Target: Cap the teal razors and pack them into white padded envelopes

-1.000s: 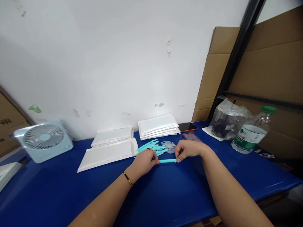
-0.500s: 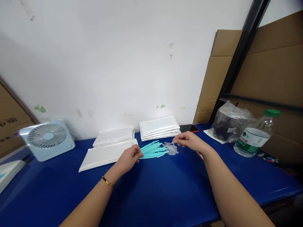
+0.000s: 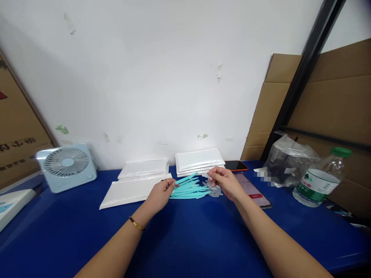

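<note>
My left hand (image 3: 162, 194) pinches the near end of a slim turquoise plastic stick (image 3: 187, 178), raised at a slant over a fanned pile of similar turquoise sticks (image 3: 188, 192). My right hand (image 3: 224, 180) holds a small clear plastic sleeve (image 3: 209, 175) between thumb and fingertips, close to the tip of the held stick but apart from it. Under the right fingers lies a heap of small clear sleeves (image 3: 214, 190), partly hidden by that hand. The sticks' fine shape is too small to make out.
White padded envelopes (image 3: 127, 192) lie left of the sticks, and a stack of them (image 3: 199, 158) sits behind. Two phones, one lit (image 3: 253, 191) and one dark (image 3: 236, 166), lie right. A fan (image 3: 68, 166), a bagged dark object (image 3: 286, 162) and a bottle (image 3: 317, 181) flank the blue table (image 3: 185, 239).
My left hand has lifted one turquoise stick slightly off the pile. My right hand has come nearer to it with a clear sleeve, uncovering the lit phone. The view has shifted a little.
</note>
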Available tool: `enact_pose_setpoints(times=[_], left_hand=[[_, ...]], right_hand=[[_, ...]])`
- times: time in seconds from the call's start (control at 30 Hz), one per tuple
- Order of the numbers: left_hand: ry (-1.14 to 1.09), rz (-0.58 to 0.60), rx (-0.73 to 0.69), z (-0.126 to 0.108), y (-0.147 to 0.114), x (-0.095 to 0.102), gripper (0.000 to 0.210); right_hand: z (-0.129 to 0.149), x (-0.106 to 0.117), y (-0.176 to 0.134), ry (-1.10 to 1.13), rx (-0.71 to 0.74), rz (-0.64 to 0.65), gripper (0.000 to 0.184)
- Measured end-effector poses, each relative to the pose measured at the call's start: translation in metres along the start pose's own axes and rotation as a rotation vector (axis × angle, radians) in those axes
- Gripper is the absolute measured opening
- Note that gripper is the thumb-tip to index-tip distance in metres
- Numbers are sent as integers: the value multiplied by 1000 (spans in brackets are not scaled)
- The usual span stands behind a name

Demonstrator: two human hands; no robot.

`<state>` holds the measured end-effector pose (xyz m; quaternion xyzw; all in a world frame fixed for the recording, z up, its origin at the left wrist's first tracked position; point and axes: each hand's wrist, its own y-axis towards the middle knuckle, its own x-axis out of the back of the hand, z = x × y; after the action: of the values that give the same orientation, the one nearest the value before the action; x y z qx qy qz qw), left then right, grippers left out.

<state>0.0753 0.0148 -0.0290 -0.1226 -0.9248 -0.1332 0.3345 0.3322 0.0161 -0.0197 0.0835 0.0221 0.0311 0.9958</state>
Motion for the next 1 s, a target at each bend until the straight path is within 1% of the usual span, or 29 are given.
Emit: enact_pose_setpoints(times=[0.1,0.23,0.33,0.47,0.6,0.73,0.83,0.9,0.93,1.0], left_hand=[[23,-1,-8,-1,0,0,34],[48,-2,-9,-1,0,0,33],[50,-14,-7,2,2,0,32],[54,-13,-19,7,3,-1,32],[68,6,-40,4,0,-1,32],[86,20,-48,-1,-3,0,33],[80,41,-66,-1,-3,-1,34],[75,103,-65,0,-4,-4,34],[63,164,-53,-1,-5,-5,32],[32,326,-41,-5,-10,-7,27]], right_hand=[[0,-6,-2,64,-15,-7,28],[-3,-5,-1,109,-75,10,30],[-5,-3,1,65,-56,13,27],[-5,-4,0,4,-3,37,28],[-6,-6,0,-31,19,69,29],[-10,-12,0,-46,9,100,29],[-9,-13,-2,-79,-13,137,29],[-5,-9,-4,-160,-42,199,30],[-3,-5,-5,-220,-70,260,30],[2,5,-7,-351,-166,448,30]])
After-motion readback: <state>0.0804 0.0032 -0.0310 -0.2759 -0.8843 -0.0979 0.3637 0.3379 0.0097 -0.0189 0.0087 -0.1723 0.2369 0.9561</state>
